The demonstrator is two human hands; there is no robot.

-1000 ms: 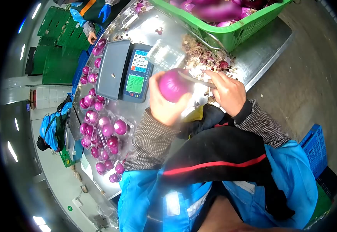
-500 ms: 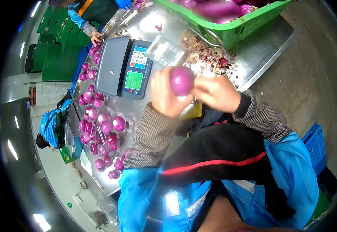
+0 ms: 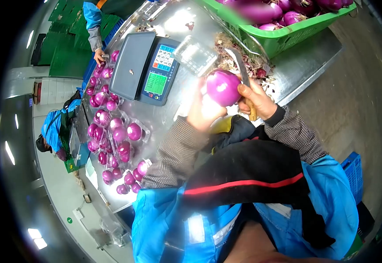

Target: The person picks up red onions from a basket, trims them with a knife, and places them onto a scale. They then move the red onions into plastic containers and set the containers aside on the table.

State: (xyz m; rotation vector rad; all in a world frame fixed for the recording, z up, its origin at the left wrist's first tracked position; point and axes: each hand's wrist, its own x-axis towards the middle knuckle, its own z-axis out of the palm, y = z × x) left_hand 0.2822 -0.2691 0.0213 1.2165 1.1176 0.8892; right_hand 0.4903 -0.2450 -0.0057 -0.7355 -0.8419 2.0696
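A shiny purple onion (image 3: 223,87) is gripped in my left hand (image 3: 202,112), which wraps round its left and lower side. My right hand (image 3: 259,101) is closed round the wooden handle of a knife (image 3: 242,70), whose blade points up and away beside the onion. The thumb of that hand rests at the onion's right side. Just beyond the onion lies a clear plastic box (image 3: 195,55), and loose onion skins and roots (image 3: 226,44) are heaped on the metal table behind the knife.
A digital scale (image 3: 149,70) stands at the left of the table (image 3: 177,26). Left of it, several onions sit in clear trays (image 3: 120,133). A green crate (image 3: 283,35) of onions stands at the far right. Another person's hand (image 3: 99,57) touches onions at the far left.
The knife in my right hand has come plainly into view, blade up. The onion has moved slightly right and looks larger. The other person's hand has shifted down and left.
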